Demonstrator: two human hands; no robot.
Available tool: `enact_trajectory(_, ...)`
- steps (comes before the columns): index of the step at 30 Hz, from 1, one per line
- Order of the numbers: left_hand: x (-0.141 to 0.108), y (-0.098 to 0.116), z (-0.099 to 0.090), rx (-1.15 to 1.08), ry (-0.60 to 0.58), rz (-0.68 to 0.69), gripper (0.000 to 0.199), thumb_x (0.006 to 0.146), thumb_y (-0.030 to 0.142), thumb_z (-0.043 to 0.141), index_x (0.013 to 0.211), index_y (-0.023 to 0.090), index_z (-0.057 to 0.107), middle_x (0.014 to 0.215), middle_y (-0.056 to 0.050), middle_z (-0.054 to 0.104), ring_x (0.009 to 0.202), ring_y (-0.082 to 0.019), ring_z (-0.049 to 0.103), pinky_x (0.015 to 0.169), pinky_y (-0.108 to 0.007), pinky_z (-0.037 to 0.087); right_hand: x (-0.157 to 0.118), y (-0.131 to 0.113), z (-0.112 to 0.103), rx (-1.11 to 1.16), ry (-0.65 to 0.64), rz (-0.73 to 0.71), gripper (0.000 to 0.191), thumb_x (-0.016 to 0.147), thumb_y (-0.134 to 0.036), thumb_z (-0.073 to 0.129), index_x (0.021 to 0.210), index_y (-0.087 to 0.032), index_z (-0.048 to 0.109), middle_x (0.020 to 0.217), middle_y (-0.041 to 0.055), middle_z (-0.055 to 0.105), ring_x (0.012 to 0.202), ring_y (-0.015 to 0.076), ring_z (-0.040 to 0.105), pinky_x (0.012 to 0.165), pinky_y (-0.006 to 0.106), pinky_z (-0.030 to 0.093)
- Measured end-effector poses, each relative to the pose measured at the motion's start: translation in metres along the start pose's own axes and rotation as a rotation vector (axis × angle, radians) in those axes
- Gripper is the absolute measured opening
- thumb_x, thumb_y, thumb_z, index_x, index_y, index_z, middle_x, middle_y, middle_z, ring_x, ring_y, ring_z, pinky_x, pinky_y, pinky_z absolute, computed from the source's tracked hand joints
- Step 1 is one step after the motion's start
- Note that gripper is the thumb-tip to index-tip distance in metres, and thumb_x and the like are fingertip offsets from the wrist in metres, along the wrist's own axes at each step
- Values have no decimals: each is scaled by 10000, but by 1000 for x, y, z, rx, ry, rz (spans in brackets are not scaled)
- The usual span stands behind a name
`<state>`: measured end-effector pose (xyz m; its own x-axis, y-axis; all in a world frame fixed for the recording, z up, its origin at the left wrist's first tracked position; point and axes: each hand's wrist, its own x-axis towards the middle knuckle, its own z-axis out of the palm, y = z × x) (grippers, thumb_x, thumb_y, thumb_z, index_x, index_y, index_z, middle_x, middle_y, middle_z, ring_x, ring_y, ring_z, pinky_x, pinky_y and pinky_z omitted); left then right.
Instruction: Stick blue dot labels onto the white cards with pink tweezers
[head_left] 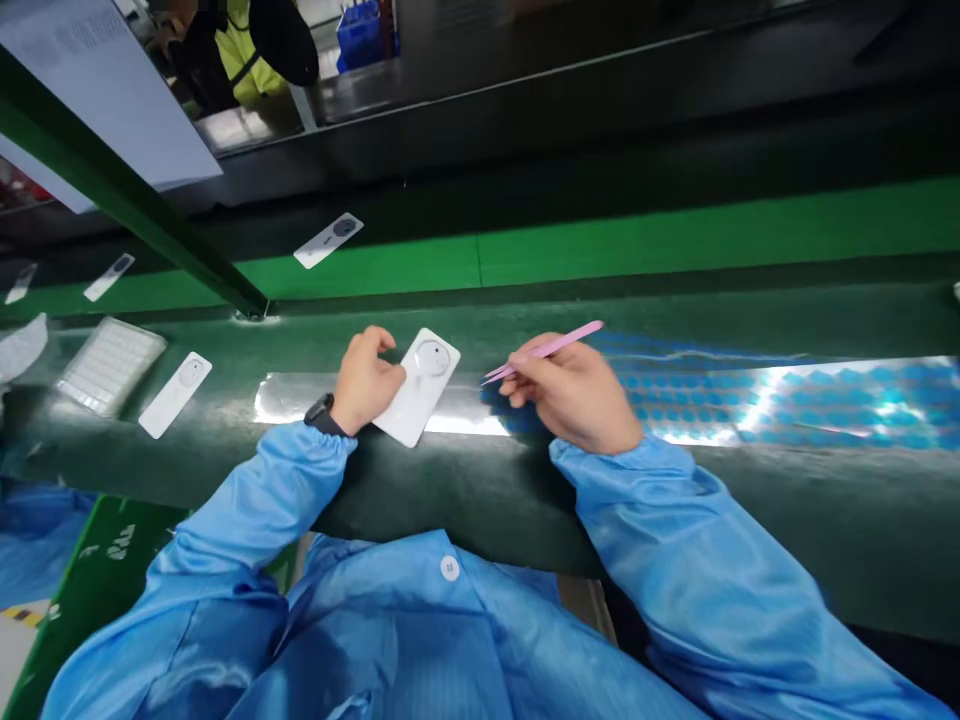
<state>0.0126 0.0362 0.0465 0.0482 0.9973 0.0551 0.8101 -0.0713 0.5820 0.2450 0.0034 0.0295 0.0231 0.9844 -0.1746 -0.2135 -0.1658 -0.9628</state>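
We steadied the white rounded-rectangular plastic plate (420, 400) on the dark green tabletop (480, 500) with the left hand (366, 380), its grip narrow on the plate's edge. The right hand (574, 395) held pink slender tweezers (547, 350) in a narrow pinch, their tips near the plate but apart from it. This poised hold was the step in hand. A glossy sheet of blue dots (787, 405) lay right; a white gridded tray (111, 366) lay left, its contents indistinct.
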Motion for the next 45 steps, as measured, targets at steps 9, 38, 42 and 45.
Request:
enact_trajectory(9, -22, -7, 19, -37, -165, 101, 239, 717, 130, 648, 796, 230, 446, 824, -6, 563, 852, -200, 597, 779, -348, 492, 9, -9, -27, -389, -116, 53, 327, 669, -413, 830, 694, -174, 609, 600, 54, 666, 528, 156, 630, 489, 240, 539)
enact_trajectory(38, -30, -17, 21, 95, -494, 481, 354, 715, 255, 810, 1026, 237, 642, 1380, -105, 572, 1396, -384, 303, 960, -585, 295, 19, -3, -13, -433, -68, 159, 202, 777, -191, 783, 679, -139, 615, 602, 64, 675, 458, 115, 596, 438, 185, 507)
enact_trajectory(42, -30, -16, 21, 91, -521, 490, 320, 724, 238, 802, 997, 236, 635, 1391, -80, 567, 1394, -368, 312, 960, -568, 284, 20, -3, -13, -442, -71, 169, 202, 783, -187, 765, 663, -143, 607, 588, 59, 664, 452, 112, 584, 432, 186, 499)
enact_trajectory(45, -31, -15, 21, 80, -531, 494, 291, 731, 228, 791, 976, 234, 633, 1400, -73, 561, 1393, -358, 316, 964, -558, 275, 20, -1, -13, -441, -42, 165, 200, 785, -196, 764, 665, -147, 611, 575, 46, 651, 450, 112, 581, 427, 188, 496)
